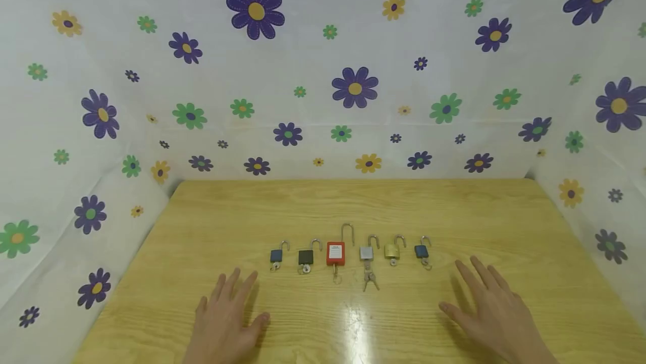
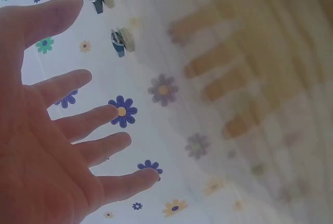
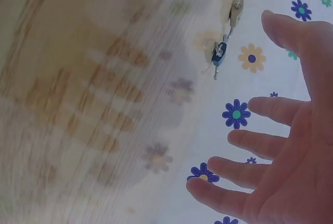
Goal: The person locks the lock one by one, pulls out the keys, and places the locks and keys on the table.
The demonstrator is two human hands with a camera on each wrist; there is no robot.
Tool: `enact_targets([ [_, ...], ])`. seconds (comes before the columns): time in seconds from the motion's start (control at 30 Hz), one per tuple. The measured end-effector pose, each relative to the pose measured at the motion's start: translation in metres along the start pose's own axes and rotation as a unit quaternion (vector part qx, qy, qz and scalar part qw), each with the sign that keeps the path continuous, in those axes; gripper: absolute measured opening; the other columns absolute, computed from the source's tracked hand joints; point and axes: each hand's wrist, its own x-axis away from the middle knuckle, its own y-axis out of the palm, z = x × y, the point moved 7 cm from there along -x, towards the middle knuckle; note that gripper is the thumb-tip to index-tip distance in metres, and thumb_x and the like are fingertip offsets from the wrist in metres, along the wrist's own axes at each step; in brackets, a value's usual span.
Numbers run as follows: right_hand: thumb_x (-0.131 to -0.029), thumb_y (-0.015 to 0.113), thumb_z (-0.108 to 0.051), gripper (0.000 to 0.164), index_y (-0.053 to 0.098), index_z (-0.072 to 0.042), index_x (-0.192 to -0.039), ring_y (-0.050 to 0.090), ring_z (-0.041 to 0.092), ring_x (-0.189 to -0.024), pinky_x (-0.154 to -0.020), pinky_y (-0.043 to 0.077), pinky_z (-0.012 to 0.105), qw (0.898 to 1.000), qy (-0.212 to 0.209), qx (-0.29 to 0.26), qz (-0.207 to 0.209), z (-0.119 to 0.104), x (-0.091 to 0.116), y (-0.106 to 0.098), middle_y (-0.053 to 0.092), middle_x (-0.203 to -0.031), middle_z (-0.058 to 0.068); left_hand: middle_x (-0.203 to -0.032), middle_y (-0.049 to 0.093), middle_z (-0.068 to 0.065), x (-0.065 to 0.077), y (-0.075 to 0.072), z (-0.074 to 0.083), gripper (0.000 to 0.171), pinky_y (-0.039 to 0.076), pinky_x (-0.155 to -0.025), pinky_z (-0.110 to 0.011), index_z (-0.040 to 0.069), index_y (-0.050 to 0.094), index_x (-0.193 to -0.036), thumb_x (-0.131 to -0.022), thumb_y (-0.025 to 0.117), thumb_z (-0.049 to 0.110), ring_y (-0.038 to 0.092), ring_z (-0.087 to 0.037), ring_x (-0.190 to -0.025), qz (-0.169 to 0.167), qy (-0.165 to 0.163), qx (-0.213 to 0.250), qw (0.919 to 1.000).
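Padlocks: six, in one row across the pale wood-grain tabletop [image 1: 252, 207].
Bodies, left to right: small blue padlock [image 1: 276, 256], squarish black padlock [image 1: 305, 257], red padlock [image 1: 335, 253] with white label, silver-grey padlock [image 1: 366, 253], brass-coloured padlock [image 1: 392, 251], second blue padlock [image 1: 421, 251].
Shackles: six U-shaped metal shackles [image 1: 347, 224], all unlatched, the red one's tallest.
Keys: two silver keys [image 1: 370, 277] splay below the silver-grey padlock; others too small to count.
Left hand [image 1: 222, 319]: fingers spread, empty, near the row's left end.
Right hand [image 1: 497, 316]: likewise, near the right end.
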Motion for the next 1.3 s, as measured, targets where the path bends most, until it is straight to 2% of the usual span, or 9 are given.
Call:
enact_targets([
  [0.2,-0.081,0.064,-0.064,0.087,0.049,0.0,-0.139,0.044,0.057,-0.115,-0.068,0.047,0.074,1.0,0.002,-0.007,-0.004,0.0,0.0,-0.001,0.045,-0.139,0.035,-0.139,0.049,-0.029,-0.006,0.0,0.016,0.073,0.04,-0.081,-0.079,0.01,0.051,-0.14,-0.078,0.077,0.039,0.04,-0.054,-0.123,0.03,0.038,0.043,0.9979],
  [0.37,-0.081,0.066,-0.061,0.084,0.052,0.0,-0.136,0.048,0.056,-0.111,-0.067,0.05,0.07,1.0,0.005,-0.019,-0.011,0.001,0.0,0.001,0.047,-0.136,0.036,-0.131,0.058,-0.023,-0.018,-0.002,0.049,0.056,0.051,-0.081,-0.064,0.006,0.059,-0.131,-0.082,0.077,0.025,0.054,-0.043,-0.114,0.064,0.102,0.126,0.9847],
  [0.43,-0.081,0.067,-0.059,0.081,0.053,0.0,-0.135,0.05,0.056,-0.109,-0.066,0.051,0.069,1.0,0.004,-0.024,-0.012,0.001,-0.001,0.001,0.049,-0.135,0.036,-0.128,0.062,-0.019,-0.023,0.001,0.066,0.049,0.054,-0.082,-0.059,0.005,0.061,-0.128,-0.085,0.075,0.022,0.058,-0.036,-0.111,0.056,0.121,0.157,0.9785],
  [0.57,-0.083,0.069,-0.054,0.075,0.055,0.0,-0.134,0.052,0.055,-0.107,-0.065,0.051,0.068,0.999,0.01,-0.033,-0.025,0.001,-0.001,0.003,0.051,-0.132,0.036,-0.123,0.066,-0.01,-0.035,0.01,0.104,0.038,0.055,-0.084,-0.05,0.009,0.064,-0.125,-0.092,0.067,0.027,0.061,-0.026,-0.107,0.022,0.145,0.177,0.9732],
  [0.67,-0.086,0.068,-0.049,0.069,0.056,0.001,-0.132,0.053,0.054,-0.107,-0.065,0.052,0.067,0.999,0.016,-0.037,-0.036,0.001,-0.002,0.003,0.053,-0.13,0.035,-0.115,0.07,-0.007,-0.047,0.016,0.133,0.034,0.056,-0.08,-0.045,0.01,0.066,-0.122,-0.094,0.064,0.028,0.064,-0.021,-0.099,0.019,0.169,0.168,0.971],
  [0.77,-0.087,0.069,-0.041,0.059,0.059,0.002,-0.127,0.054,0.052,-0.105,-0.066,0.052,0.067,0.998,0.021,-0.039,-0.039,0.0,-0.001,0.003,0.055,-0.127,0.035,-0.103,0.074,-0.004,-0.062,0.021,0.161,0.028,0.058,-0.063,-0.033,0.01,0.07,-0.116,-0.093,0.064,0.024,0.067,-0.013,-0.078,0.041,0.197,0.155,0.9672],
  [0.87,-0.088,0.069,-0.035,0.05,0.063,0.001,-0.122,0.058,0.049,-0.101,-0.067,0.053,0.065,0.998,0.028,-0.038,-0.036,0.002,0.001,0.001,0.06,-0.122,0.032,-0.094,0.075,-0.003,-0.08,0.031,0.19,0.024,0.052,-0.049,-0.022,0.01,0.072,-0.111,-0.092,0.065,0.023,0.063,-0.007,-0.063,0.053,0.22,0.132,0.9652],
  [1.1,-0.088,0.07,-0.026,0.036,0.068,0.0,-0.113,0.064,0.042,-0.093,-0.068,0.055,0.06,0.998,0.023,-0.049,-0.027,0.004,0.004,-0.001,0.068,-0.111,0.026,-0.096,0.074,0.0,-0.114,0.057,0.249,0.028,0.056,-0.058,-0.026,0.012,0.072,-0.112,-0.093,0.064,0.031,0.066,-0.01,-0.074,0.045,0.252,0.042,0.9657],
  [1.3,-0.087,0.072,-0.025,0.033,0.07,-0.001,-0.109,0.066,0.039,-0.09,-0.066,0.056,0.059,0.998,0.028,-0.054,-0.021,0.009,0.005,-0.001,0.07,-0.108,0.022,-0.083,0.068,0.001,-0.137,0.075,0.272,0.026,0.051,-0.049,-0.026,0.015,0.074,-0.097,-0.095,0.062,0.038,0.059,-0.012,-0.065,0.024,0.238,0.009,0.971],
])
